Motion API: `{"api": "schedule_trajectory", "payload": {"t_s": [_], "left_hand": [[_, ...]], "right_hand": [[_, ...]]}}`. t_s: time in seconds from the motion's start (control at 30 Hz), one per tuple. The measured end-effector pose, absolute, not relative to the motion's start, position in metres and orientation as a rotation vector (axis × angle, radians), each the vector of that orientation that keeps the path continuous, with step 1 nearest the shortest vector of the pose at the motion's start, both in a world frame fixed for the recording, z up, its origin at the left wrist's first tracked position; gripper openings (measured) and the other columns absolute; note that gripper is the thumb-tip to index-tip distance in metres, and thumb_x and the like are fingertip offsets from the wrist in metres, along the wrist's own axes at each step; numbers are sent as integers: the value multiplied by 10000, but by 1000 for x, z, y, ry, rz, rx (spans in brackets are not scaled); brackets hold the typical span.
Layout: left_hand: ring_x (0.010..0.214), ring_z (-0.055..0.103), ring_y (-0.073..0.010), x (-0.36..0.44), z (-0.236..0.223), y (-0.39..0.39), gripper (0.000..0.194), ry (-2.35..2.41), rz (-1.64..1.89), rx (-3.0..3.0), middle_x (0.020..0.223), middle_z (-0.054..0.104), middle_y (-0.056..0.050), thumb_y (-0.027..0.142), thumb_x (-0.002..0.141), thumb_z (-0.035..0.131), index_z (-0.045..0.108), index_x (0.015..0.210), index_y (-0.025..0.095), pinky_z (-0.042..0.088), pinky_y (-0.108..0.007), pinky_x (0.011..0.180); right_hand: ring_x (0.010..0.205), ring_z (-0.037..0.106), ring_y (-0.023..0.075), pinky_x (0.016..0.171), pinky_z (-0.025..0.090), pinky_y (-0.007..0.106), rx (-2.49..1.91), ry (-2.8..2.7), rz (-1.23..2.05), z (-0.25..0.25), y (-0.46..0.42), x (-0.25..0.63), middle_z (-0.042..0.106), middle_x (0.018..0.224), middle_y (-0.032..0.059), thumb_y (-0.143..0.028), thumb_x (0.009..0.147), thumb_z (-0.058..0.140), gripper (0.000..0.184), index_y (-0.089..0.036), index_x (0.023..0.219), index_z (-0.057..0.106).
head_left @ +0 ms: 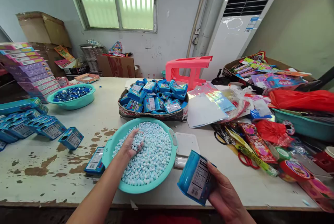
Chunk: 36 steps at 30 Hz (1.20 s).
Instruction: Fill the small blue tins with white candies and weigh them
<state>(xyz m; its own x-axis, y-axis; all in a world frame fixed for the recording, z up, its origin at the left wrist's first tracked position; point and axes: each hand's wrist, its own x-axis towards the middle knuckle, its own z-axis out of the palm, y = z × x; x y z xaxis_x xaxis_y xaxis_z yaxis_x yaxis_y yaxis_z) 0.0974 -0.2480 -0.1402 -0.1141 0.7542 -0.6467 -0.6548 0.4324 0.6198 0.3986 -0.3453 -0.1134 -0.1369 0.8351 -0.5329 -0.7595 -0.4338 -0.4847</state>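
A teal plastic basin (171, 137) full of small pale-blue candies (153, 154) stands on the table in front of me. My left hand (133, 144) is dipped into the candies, palm up and fingers curled, with several of them in it. Right of the basin, near the table's front edge, my right hand (224, 192) grips a blue candy box (197, 178) with a white printed label; it is tilted. Behind the basin, an open carton (153, 117) is heaped with similar blue boxes. A blue box (95, 161) lies against the basin's left side.
A white scale (188, 143) sits partly behind the basin's right rim. At left are rows of blue boxes (49, 128) and a teal bowl (80, 104) of shiny blue pieces. Red-handled scissors (247, 160) and packaged sweets (257, 140) crowd the right side. A pink stool (186, 65) stands behind.
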Motion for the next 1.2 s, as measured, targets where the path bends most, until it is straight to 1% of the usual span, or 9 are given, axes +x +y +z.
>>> {"api": "schedule_trajectory", "payload": {"t_s": [0.2, 0.37, 0.5, 0.67, 0.77, 0.83, 0.9, 1.07, 1.2], "left_hand": [[436, 522, -113, 98, -134, -251, 268, 1135, 1213, 138, 666, 557, -11, 375, 740, 658, 571, 921, 199, 325, -156, 321], [420, 510, -104, 104, -135, -253, 228, 1186, 1185, 121, 651, 553, -6, 364, 758, 626, 555, 893, 195, 312, -149, 319], [399, 482, -91, 108, -127, -251, 207, 1176, 1183, 94, 589, 511, 1, 374, 792, 568, 535, 841, 176, 305, -140, 322], [409, 479, -77, 110, -84, -242, 215, 1025, 1317, 144, 613, 528, 8, 397, 799, 536, 533, 827, 184, 287, -133, 326], [455, 525, -104, 116, -60, -233, 262, 969, 1441, 265, 632, 550, -3, 417, 750, 586, 557, 828, 168, 369, -173, 364], [487, 547, -118, 123, -54, -228, 283, 978, 1531, 344, 614, 545, 1, 409, 701, 634, 557, 796, 154, 439, -206, 427], [501, 555, -122, 129, -54, -225, 292, 1006, 1585, 384, 597, 535, 12, 395, 660, 670, 548, 766, 151, 467, -226, 472], [479, 553, -126, 135, -61, -219, 299, 1082, 1646, 505, 607, 525, 33, 369, 613, 711, 523, 730, 168, 445, -234, 449], [459, 529, -118, 134, -58, -216, 312, 1053, 1660, 590, 586, 504, 45, 383, 626, 719, 491, 678, 175, 431, -238, 434]], "right_hand": [[763, 641, 192, 701, 506, 313, -901, -611, 1798, -81, -318, 380, 712, 860, 34, -334, 609, 836, 383, -203, 933, 680], [731, 601, 178, 673, 475, 275, -1067, -955, 1468, -87, -324, 358, 683, 804, 1, -356, 579, 845, 450, -205, 939, 620], [747, 594, 197, 673, 491, 296, -1137, -1240, 1231, -91, -316, 334, 660, 835, 24, -404, 639, 794, 436, -193, 972, 609], [888, 591, 234, 769, 476, 335, -1112, -1693, 828, -88, -279, 302, 635, 964, 57, -355, 707, 740, 319, -201, 964, 630], [909, 588, 248, 783, 462, 360, -1130, -1871, 687, -87, -261, 283, 635, 969, 60, -327, 723, 723, 304, -204, 981, 621], [906, 590, 250, 780, 456, 362, -1129, -1941, 659, -85, -254, 274, 641, 958, 59, -318, 721, 725, 303, -201, 981, 622], [899, 595, 246, 772, 453, 353, -1135, -1966, 664, -84, -251, 268, 649, 952, 54, -312, 715, 733, 297, -201, 970, 628], [908, 611, 247, 772, 452, 340, -1173, -1965, 649, -81, -246, 265, 668, 965, 50, -297, 691, 753, 319, -201, 972, 637], [872, 620, 233, 756, 460, 328, -1196, -1968, 690, -79, -237, 266, 675, 940, 30, -330, 679, 769, 329, -216, 966, 654]]}}
